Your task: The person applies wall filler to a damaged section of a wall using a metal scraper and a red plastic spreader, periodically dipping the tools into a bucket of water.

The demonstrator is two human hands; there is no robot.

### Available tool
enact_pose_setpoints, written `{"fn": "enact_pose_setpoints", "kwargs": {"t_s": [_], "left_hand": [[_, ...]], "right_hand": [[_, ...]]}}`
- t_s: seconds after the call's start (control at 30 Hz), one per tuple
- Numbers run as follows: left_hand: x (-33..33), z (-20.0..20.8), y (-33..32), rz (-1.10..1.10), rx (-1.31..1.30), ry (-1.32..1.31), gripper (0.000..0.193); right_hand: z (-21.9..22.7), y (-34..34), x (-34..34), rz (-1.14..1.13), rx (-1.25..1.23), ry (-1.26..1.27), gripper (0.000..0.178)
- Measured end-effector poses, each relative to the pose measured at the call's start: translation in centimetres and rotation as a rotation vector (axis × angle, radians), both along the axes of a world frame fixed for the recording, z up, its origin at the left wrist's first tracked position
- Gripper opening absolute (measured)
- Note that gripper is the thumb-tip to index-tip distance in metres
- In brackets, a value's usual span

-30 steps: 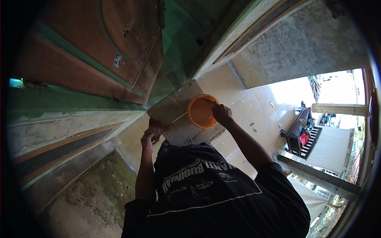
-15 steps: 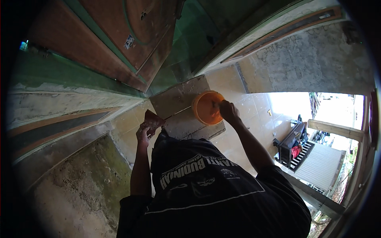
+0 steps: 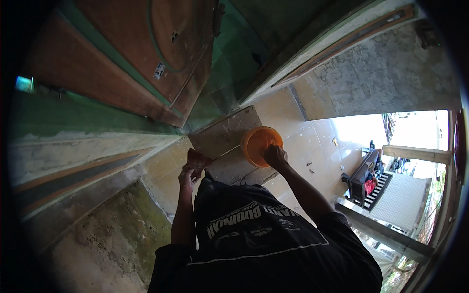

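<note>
My left hand [image 3: 187, 179] is closed on the lower edge of a reddish-brown flat piece [image 3: 199, 162] with angular corners; its exact kind I cannot make out. An orange bucket [image 3: 267, 133] stands in front of me on a grey boarded surface [image 3: 227, 129], its mouth facing up. At the bucket's right near side is my right hand [image 3: 276, 156], fingers closed and dipping just inside the rim. What those fingers hold is hidden in the shade of the bucket. The two hands are apart, with the bucket nearer the right one.
A brown wooden door [image 3: 132, 53] with green trim is ahead on the left. Rough plastered walls [image 3: 381, 73] rise on both sides. Pale floor tiles [image 3: 317, 151] carry small scraps. Off to the right sits a dark bench [image 3: 364, 180] with a red item on it.
My right hand has gone from the bucket's right rim lower into its mouth. The whole view has shifted slightly, and the reddish-brown piece stays in my left hand.
</note>
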State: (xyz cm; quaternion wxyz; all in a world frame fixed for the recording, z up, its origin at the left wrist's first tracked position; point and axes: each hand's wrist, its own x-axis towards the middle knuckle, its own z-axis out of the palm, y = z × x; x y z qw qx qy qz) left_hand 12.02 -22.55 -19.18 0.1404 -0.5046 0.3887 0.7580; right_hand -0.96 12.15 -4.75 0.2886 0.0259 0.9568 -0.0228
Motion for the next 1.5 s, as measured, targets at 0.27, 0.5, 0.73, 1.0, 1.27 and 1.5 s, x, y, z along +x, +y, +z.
{"fn": "enact_pose_setpoints", "kwargs": {"t_s": [0.27, 0.5, 0.73, 1.0, 1.27, 1.5], "left_hand": [[-5.9, 1.7, 2.9, -0.319, 0.043, 0.104, 0.041], [-9.5, -1.0, 2.9, -0.490, 0.087, 0.229, 0.040], [-10.3, -4.0, 2.9, -0.556, -0.078, 0.304, 0.050], [-11.2, -6.0, 2.8, -0.752, -0.119, 0.290, 0.048], [-10.7, -4.8, 2.5, -0.967, -0.555, 0.365, 0.041], [-11.2, -3.4, 1.6, -0.778, -0.125, 0.396, 0.040]], "right_hand": [[0.4, 1.7, -0.3, -0.458, -0.262, 0.041, 0.030], [1.6, -0.2, 0.8, -0.306, -0.127, 0.219, 0.027], [0.6, -1.0, 2.0, -0.258, -0.250, 0.181, 0.014], [2.4, -1.4, 0.2, -0.401, -0.083, 0.181, 0.021], [-1.8, -1.3, 1.4, -0.636, -0.235, -0.012, 0.032], [-1.6, 2.4, 0.5, -0.482, -0.220, 0.109, 0.027]]}}
